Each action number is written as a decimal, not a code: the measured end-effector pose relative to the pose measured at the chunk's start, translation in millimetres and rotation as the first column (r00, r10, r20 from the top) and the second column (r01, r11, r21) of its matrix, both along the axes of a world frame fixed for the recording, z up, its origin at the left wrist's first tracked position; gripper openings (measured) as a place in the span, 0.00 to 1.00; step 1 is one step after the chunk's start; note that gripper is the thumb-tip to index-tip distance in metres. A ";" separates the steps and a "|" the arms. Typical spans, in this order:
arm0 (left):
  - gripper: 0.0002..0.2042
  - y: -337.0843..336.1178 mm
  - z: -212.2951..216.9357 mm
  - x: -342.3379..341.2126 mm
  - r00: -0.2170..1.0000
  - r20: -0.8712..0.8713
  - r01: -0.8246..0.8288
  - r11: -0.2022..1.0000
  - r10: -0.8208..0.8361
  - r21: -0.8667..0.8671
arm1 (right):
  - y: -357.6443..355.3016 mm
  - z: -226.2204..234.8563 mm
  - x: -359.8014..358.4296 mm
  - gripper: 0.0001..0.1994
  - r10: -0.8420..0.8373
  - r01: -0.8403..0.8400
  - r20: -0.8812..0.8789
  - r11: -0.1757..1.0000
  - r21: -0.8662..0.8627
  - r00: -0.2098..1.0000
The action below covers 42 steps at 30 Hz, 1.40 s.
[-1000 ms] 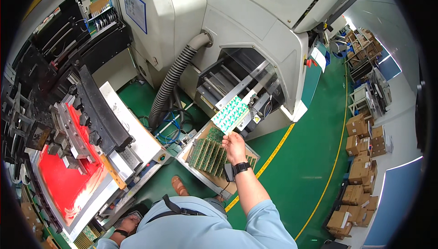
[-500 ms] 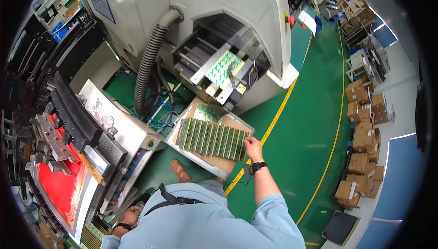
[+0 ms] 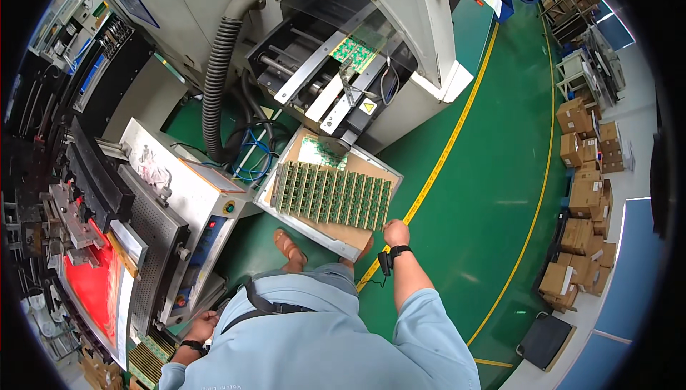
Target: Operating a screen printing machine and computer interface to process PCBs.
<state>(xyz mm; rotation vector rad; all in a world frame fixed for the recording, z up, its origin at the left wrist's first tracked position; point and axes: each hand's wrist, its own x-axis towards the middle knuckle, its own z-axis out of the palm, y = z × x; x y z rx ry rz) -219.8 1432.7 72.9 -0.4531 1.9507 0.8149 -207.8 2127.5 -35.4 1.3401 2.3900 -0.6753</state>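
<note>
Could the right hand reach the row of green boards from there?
Most likely yes: the right hand is close beside the right end of the row of green boards, and nothing visible stands between them.

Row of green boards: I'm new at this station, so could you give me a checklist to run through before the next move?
1. Row of boards resting on the cardboard: ok.
2. Every board in the row: not ok; a pale green board lies flat behind it.
3. Right hand gripping the row: cannot tell; it is at the near right corner.
4. Left hand away from the row: ok.
5. Board in the machine opening fully seated: cannot tell.
</note>
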 end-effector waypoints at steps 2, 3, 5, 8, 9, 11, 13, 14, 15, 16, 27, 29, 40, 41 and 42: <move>0.14 1.2 -0.1 0.7 1.000 -0.022 0.013 1.000 -0.013 0.013 | 2.8 -3.7 1.0 0.11 0.014 -0.015 0.038 0.999 0.037 0.999; 0.14 -0.9 1.8 -0.2 0.998 -0.038 0.055 0.998 -0.055 -0.001 | 1.9 -2.4 -0.1 0.11 0.015 -0.016 0.031 0.999 0.048 0.999; 0.13 -2.9 -1.4 -0.8 0.987 -0.072 0.140 0.990 -0.140 -0.016 | -2.4 4.1 -6.2 0.11 -0.048 0.050 0.076 0.999 -0.016 0.996; 0.13 -15.2 -0.8 6.1 0.986 -0.115 0.115 0.992 -0.120 -0.048 | -12.7 5.3 -14.7 0.12 0.015 -0.014 0.151 1.000 -0.007 0.988; 0.12 -18.5 -2.5 5.1 0.986 -0.119 0.108 0.992 -0.114 -0.060 | -16.2 7.3 -14.3 0.12 0.025 -0.024 0.155 1.000 -0.008 0.988; 0.11 -19.3 -5.2 3.9 0.989 -0.125 0.077 0.997 -0.080 -0.027 | -21.7 11.6 -13.3 0.12 -0.004 -0.002 0.124 0.999 0.051 0.992; 0.09 -9.1 3.7 -4.5 0.991 -0.123 0.055 0.998 -0.055 0.000 | -18.9 17.1 -3.0 0.12 -0.010 0.000 0.099 0.995 0.100 0.995; 0.09 3.4 16.7 -9.8 0.993 -0.107 0.045 0.999 -0.047 -0.025 | -19.1 20.5 -2.1 0.12 -0.009 -0.001 0.085 0.992 0.123 0.996; 0.08 15.6 30.3 -12.3 0.996 -0.090 0.024 0.998 -0.029 -0.058 | -20.5 30.9 -6.7 0.12 0.001 -0.011 0.075 0.992 0.127 0.997; 0.07 24.2 37.7 -14.6 0.997 -0.071 0.003 0.996 -0.009 -0.093 | -19.8 45.3 -7.9 0.13 0.000 -0.012 0.095 0.992 0.123 0.995; 0.09 52.7 27.2 -42.8 0.997 0.011 -0.081 0.995 0.081 0.049 | -18.4 184.4 -11.3 0.07 -0.418 0.175 -0.608 0.891 -0.418 0.676; 0.09 40.9 5.1 -41.8 0.998 -0.027 -0.047 0.994 0.050 0.094 | -49.9 209.4 -52.8 0.06 -0.541 0.042 -0.617 0.771 -0.636 0.571; 0.09 -18.1 -25.5 -18.8 0.994 -0.080 -0.074 0.993 0.081 0.090 | -141.2 185.8 -223.1 0.05 -0.585 -0.151 -0.517 0.560 -0.815 0.625; 0.08 -20.4 -19.3 -16.1 0.992 -0.026 -0.117 0.986 0.121 0.120 | -141.9 182.6 -227.9 0.05 -0.588 -0.137 -0.503 0.554 -0.821 0.633; 0.07 -23.2 -14.6 -13.0 0.986 0.031 -0.165 0.976 0.162 0.145 | -144.2 180.1 -231.4 0.05 -0.591 -0.123 -0.487 0.547 -0.828 0.643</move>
